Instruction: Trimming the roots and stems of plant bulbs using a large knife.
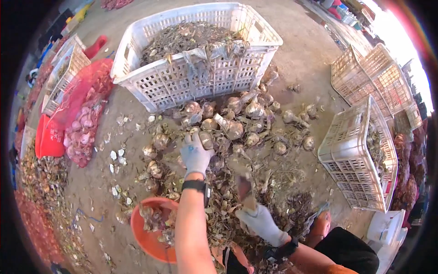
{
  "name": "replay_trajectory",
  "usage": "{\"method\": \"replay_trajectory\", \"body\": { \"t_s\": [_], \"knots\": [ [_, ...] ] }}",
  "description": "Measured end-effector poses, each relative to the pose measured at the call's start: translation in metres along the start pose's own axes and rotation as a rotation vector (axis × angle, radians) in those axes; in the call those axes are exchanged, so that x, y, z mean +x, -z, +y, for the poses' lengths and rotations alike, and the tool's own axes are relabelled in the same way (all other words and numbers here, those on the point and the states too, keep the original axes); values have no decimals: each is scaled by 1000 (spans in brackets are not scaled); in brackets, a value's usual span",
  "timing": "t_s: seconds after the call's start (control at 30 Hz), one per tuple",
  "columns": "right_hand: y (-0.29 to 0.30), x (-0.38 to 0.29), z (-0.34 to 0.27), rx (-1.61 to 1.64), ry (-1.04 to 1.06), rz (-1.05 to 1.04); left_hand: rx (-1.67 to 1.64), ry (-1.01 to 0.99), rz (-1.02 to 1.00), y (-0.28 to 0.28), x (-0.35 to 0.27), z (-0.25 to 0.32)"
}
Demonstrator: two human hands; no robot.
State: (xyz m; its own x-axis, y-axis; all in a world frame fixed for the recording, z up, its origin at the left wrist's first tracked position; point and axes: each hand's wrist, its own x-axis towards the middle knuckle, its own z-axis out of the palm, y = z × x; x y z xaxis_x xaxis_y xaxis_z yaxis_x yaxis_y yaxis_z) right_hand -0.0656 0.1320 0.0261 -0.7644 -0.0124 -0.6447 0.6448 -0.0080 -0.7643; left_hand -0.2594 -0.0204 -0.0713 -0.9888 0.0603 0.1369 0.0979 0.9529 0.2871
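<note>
My left hand (196, 154), in a pale work glove, reaches into a pile of garlic bulbs (232, 130) on the ground. Its fingers and thumb are around one dirty garlic bulb (206, 139). Lower right, my gloved right hand (259, 222) grips the light-coloured handle of a knife (245, 190). The blade is blurred and points away from me, above loose stalks and dry husks (222, 219). An orange plastic basin (150, 251) stands left of my left forearm, with some garlic bulbs inside; the forearm hides its right side.
Beyond the pile stands a white plastic crate (164, 85) of garlic trimmings. Another crate (345, 154) lies tipped at the right, near stacked crates (373, 75). At the left are a red mesh sack of garlic (84, 126) and a red bucket (49, 137). Cut pieces (118, 159) litter the floor.
</note>
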Motion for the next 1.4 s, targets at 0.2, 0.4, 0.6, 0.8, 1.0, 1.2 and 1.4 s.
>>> {"method": "replay_trajectory", "body": {
  "t_s": [0.2, 0.4, 0.6, 0.8, 1.0, 1.2, 1.4],
  "knots": [
    [24, -11, -26, -661, 552, 207, -627, 10, -458, 98, -128, -3],
    [0, -23, -22, -955, 821, -55, -997, -99, -455, 138, -155, -11],
    [-7, -24, -18, -918, 886, -66, -1162, 183, -387, 136, -190, 3],
    [4, -3, 11, -911, 953, -166, -1304, 406, -333, 129, -222, 11],
    [18, 0, 64, -994, 729, -213, -718, -119, -291, 94, -255, 1],
    [63, -4, 95, -982, -10, -205, -1301, 435, -356, 140, -220, 22],
    [-17, -3, 16, 536, -166, -418, -1267, 337, -130, 119, -217, 38]
  ]
}}
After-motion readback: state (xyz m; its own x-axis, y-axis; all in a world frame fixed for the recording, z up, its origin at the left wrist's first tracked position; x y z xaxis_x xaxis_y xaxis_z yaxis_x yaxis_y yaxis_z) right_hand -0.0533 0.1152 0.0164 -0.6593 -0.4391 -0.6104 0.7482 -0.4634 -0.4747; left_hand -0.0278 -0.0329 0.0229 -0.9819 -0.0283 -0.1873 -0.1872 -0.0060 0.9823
